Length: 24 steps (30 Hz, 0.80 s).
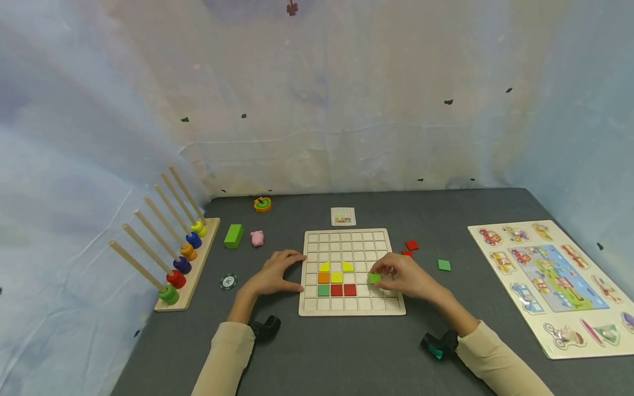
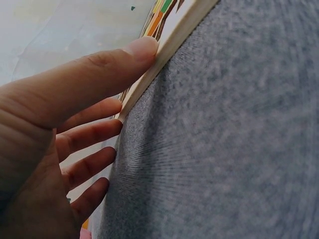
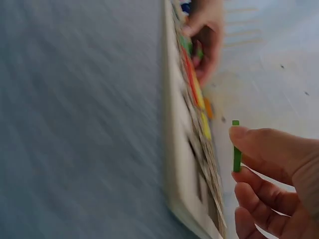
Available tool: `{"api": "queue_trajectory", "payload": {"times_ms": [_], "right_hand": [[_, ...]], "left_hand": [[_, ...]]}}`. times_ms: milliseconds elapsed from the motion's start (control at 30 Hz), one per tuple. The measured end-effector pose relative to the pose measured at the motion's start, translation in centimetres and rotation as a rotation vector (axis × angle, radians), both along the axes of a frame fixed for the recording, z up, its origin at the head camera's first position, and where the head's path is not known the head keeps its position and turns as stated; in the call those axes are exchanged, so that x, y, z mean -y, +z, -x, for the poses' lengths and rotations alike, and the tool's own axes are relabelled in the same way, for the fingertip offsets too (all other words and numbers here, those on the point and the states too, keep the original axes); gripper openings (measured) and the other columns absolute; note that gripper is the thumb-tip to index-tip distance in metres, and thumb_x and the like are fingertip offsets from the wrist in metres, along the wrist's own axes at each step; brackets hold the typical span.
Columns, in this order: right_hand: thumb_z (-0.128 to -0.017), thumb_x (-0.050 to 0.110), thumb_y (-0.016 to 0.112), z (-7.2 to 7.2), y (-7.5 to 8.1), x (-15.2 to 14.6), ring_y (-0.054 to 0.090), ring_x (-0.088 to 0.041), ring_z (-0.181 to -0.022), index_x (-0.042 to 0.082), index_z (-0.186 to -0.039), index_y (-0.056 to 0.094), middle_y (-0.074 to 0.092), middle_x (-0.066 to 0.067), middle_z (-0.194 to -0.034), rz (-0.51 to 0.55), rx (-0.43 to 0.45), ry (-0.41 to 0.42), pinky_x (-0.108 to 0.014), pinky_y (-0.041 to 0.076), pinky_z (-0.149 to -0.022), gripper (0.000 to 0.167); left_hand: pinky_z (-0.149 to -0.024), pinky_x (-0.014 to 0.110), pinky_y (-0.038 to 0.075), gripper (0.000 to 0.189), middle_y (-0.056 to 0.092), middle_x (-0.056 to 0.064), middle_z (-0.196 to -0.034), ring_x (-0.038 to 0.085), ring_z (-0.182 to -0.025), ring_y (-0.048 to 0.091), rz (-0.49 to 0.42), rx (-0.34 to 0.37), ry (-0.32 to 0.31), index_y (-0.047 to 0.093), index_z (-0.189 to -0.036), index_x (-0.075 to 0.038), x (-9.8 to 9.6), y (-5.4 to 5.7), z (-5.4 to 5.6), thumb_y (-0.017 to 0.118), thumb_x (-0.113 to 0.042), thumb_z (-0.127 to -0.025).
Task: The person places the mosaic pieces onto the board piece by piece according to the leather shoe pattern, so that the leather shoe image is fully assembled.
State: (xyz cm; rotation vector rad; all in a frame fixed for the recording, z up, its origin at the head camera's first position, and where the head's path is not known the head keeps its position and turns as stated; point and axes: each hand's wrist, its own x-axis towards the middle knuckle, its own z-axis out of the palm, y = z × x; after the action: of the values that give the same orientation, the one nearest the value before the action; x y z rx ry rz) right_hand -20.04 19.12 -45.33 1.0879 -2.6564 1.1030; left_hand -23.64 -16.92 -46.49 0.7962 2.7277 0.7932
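Note:
A wooden grid board [image 1: 317, 307] lies in the middle of the table, with yellow, orange, green and red tiles set in some of its squares. Against its left edge rest the thumb and fingertips of my left hand [image 1: 274, 273], fingers spread and fairly straight. Over the board's right part, my right hand [image 1: 407, 276] pinches a light green square tile [image 1: 374, 278] between thumb and fingers. The right wrist view shows that green tile [image 3: 237, 147] edge-on, held off the board. Two red tiles [image 1: 411, 245] lie just beyond the right hand, and a green tile [image 1: 444, 265] farther right.
A small pattern card [image 1: 343, 216] lies behind the board. To the left are a peg stacker [image 1: 202, 258] with coloured beads, a green block [image 1: 234, 236], a pink pig [image 1: 257, 238], a poker chip [image 1: 228, 281] and a round toy [image 1: 262, 204]. A picture puzzle [image 1: 537, 330] lies at right.

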Motion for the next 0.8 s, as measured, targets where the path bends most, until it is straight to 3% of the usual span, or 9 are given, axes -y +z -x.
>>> {"api": "queue_trajectory", "payload": {"times_ms": [300,500,800], "right_hand": [[-0.073,0.017,0.08,-0.6,-1.4,2.2,0.059,-0.012,-0.08,0.008,-0.098,0.068,0.066,-0.001,-0.093,0.017,-0.012,0.06,-0.025,0.049,-0.07,0.029],[-0.075,0.018,0.078,-0.8,-1.3,2.3,0.056,-0.012,-0.081,0.009,-0.097,0.071,0.064,-0.001,-0.091,-0.019,-0.054,0.067,-0.024,0.045,-0.07,0.024],[-0.077,0.01,0.076,-0.7,-1.5,2.2,0.058,-0.014,-0.082,0.007,-0.098,0.071,0.066,-0.004,-0.093,0.015,-0.078,0.112,-0.024,0.046,-0.068,0.023]], "left_hand": [[-0.101,0.053,0.027,0.076,0.043,0.005,-0.137,0.028,-0.122,0.033,0.003,0.003,0.006,0.048,-0.137,-0.018,-0.1,0.0,0.0,0.079,-0.04,-0.072],[-0.1,0.054,0.028,0.076,0.043,0.006,-0.136,0.028,-0.121,0.034,-0.003,-0.002,-0.001,0.048,-0.137,-0.017,-0.1,0.0,-0.1,0.079,-0.04,-0.071],[-0.102,0.052,0.027,0.075,0.043,0.005,-0.136,0.027,-0.122,0.033,0.007,0.002,0.01,0.048,-0.137,-0.018,-0.1,-0.1,0.0,0.079,-0.04,-0.071]]}}
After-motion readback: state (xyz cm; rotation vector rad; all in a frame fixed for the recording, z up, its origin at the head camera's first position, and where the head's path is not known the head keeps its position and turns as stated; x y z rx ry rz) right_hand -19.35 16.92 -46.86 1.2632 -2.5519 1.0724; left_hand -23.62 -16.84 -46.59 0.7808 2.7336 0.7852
